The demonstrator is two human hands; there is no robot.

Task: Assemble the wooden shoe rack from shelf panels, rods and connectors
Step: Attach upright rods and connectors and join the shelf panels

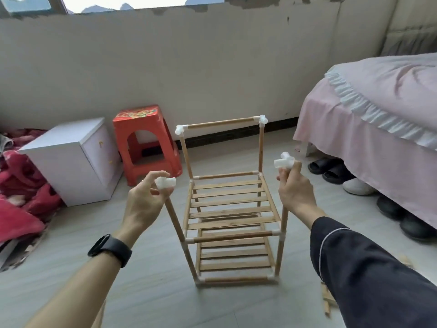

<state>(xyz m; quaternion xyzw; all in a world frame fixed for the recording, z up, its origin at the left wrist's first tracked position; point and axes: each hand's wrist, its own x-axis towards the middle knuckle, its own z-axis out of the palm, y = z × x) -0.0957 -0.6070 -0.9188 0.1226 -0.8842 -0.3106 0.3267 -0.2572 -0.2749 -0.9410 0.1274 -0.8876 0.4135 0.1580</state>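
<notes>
The wooden shoe rack (233, 210) stands on the floor in front of me, with two slatted shelves and upright rods at all corners. A top rod (221, 123) joins the two rear uprights through white connectors. My left hand (144, 202) pinches a white connector (166, 182) at the top of the front left upright rod (173, 221). My right hand (295, 190) pinches another white connector (284, 160) at the top of the front right upright rod (284, 223). Both rod tops are hidden behind my fingers.
A red plastic stool (145, 143) and a white cabinet (71, 159) stand left of the rack by the wall. Red blankets (21, 197) lie at far left. A pink-covered bed (378, 114) with shoes (331, 169) under it is at right. Loose wooden pieces (327, 300) lie at lower right.
</notes>
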